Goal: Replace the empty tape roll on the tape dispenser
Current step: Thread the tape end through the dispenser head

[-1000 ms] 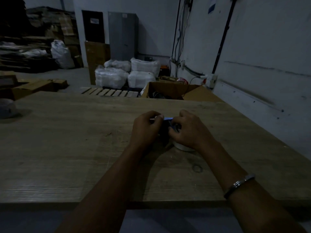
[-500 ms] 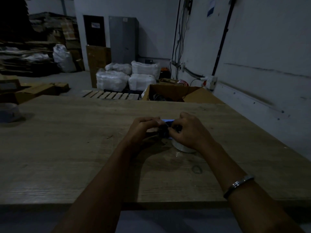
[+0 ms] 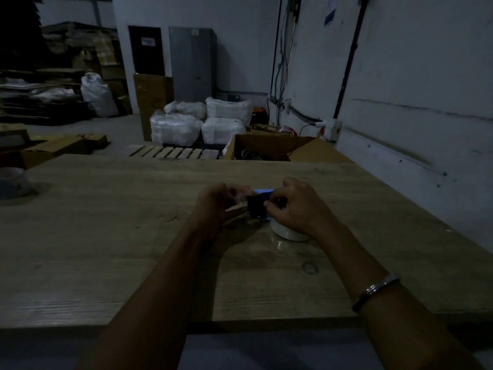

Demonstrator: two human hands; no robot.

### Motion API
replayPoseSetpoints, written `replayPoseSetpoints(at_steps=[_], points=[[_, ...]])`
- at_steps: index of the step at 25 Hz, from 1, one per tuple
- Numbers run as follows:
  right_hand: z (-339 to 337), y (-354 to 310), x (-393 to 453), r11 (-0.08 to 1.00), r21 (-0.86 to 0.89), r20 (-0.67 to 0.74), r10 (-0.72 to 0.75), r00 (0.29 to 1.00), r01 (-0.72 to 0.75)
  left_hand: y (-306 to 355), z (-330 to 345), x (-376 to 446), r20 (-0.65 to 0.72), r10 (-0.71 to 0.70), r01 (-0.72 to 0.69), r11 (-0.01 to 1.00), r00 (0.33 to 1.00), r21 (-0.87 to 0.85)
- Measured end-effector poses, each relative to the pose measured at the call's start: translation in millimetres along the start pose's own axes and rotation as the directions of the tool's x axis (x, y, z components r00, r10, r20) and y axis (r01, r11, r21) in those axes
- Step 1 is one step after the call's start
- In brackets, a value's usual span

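Both hands have stayed together at mid-table: the right hand pinches the dark blue tape dispenser, beside the white tape roll. The left hand, its curled fingers now drawn slightly back, pinches a pale strip; the blur hides what it is.

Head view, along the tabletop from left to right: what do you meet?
Pale round container at the table's left edge → left hand → dark tape dispenser → right hand, above a white tape roll.
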State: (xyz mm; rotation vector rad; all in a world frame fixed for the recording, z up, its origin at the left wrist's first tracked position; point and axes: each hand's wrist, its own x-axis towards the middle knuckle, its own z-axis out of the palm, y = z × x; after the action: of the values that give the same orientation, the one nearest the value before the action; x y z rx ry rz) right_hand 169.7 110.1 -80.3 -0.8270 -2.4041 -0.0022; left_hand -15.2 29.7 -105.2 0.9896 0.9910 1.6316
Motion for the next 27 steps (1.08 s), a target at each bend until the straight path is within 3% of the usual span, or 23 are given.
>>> replayPoseSetpoints(at_steps=[5,9,17,23,27], points=[[1.4,0.8,0.2,1.000,0.007,0.001,0.018,1.000,-0.018,-5.6,2.0,5.6,-0.016,0.068,-0.061,0.956,0.998,0.286],[1.7,-0.1,-2.9,0.999,0.035,-0.004,0.038,0.999,-0.037,-10.7,5.1,7.3,0.004,0.255,-0.219,0.822,0.967,0.525],[2.2,0.7,-6.2,0.998,0.063,0.019,0.016,1.000,-0.017,-15.8,14.2,10.2,0.006,0.347,-0.308,0.824,0.938,0.476],[3.1,1.2,-4.9,0.999,0.052,0.045,0.003,0.999,-0.006,-16.1,11.0,13.8,-0.081,0.334,-0.248,0.821,0.939,0.515],[0.9,3.9,-6.8,0.995,0.102,-0.027,0.021,0.999,-0.018,-17.5,8.4,15.3,-0.118,0.292,-0.183,0.816,0.949,0.548]])
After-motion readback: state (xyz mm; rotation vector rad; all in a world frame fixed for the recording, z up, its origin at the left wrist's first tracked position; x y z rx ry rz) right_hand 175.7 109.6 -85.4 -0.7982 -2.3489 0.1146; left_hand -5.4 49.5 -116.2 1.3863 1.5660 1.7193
